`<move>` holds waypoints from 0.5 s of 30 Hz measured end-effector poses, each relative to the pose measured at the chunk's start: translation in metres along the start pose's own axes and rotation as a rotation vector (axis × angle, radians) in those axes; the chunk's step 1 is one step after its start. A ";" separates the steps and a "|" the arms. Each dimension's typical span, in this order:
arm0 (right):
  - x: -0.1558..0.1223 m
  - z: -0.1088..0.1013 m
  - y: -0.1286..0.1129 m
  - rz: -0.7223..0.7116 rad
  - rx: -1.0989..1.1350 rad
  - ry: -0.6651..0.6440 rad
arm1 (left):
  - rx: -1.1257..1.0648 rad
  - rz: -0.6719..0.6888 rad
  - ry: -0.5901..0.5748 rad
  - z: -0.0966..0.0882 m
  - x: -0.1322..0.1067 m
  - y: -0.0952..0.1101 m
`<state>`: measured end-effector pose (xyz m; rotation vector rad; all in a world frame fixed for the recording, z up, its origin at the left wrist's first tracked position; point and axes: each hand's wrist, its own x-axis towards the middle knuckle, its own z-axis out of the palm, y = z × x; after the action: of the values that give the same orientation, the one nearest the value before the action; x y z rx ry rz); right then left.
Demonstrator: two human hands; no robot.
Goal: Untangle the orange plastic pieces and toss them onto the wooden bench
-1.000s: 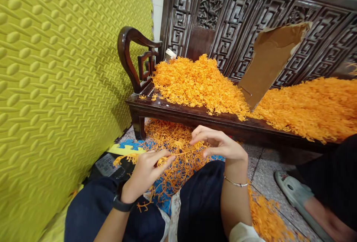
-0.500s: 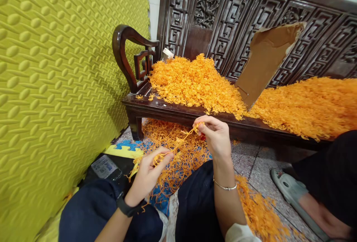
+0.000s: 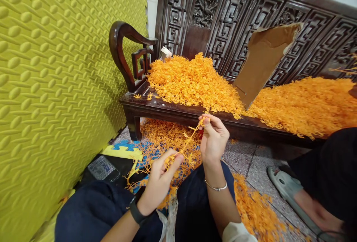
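Note:
Between my two hands runs a thin orange plastic strand (image 3: pixel 188 139) with small side branches, slanting up to the right. My left hand (image 3: pixel 163 171) is closed, pinching its lower end together with a small orange clump. The upper end sits in a pinch of thumb and fingers of my right hand (image 3: pixel 214 138). Below the hands spreads a tangle of orange branched strands (image 3: pixel 158 130) on the floor. Past my right hand, a heap of small orange plastic pieces (image 3: pixel 192 82) lies on the dark wooden bench (image 3: pixel 167 110).
A cardboard sheet (image 3: pixel 264 56) stands between that heap and a second orange heap (image 3: pixel 306 104). At right is another person's leg with a grey sandal (image 3: pixel 290 193). Yellow padding (image 3: pixel 69 86) covers the left wall. More orange scraps (image 3: pixel 256 208) lie on the floor.
My left hand has moved right and slightly down, my right hand slightly up, both keeping the strand. Orange strands and part of a hand have appeared at the right edge.

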<state>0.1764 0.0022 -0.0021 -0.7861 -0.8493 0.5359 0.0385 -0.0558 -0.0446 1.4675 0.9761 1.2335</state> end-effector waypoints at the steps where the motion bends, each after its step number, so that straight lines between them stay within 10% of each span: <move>1: 0.001 0.000 -0.001 -0.012 0.018 0.023 | -0.034 -0.029 -0.014 0.003 0.000 0.002; 15: -0.005 -0.008 -0.023 -0.102 0.106 0.156 | -0.372 -0.182 -0.167 0.023 -0.014 0.005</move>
<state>0.1828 -0.0184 0.0108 -0.6744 -0.7070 0.4202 0.0587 -0.0741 -0.0439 1.1427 0.7065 1.0734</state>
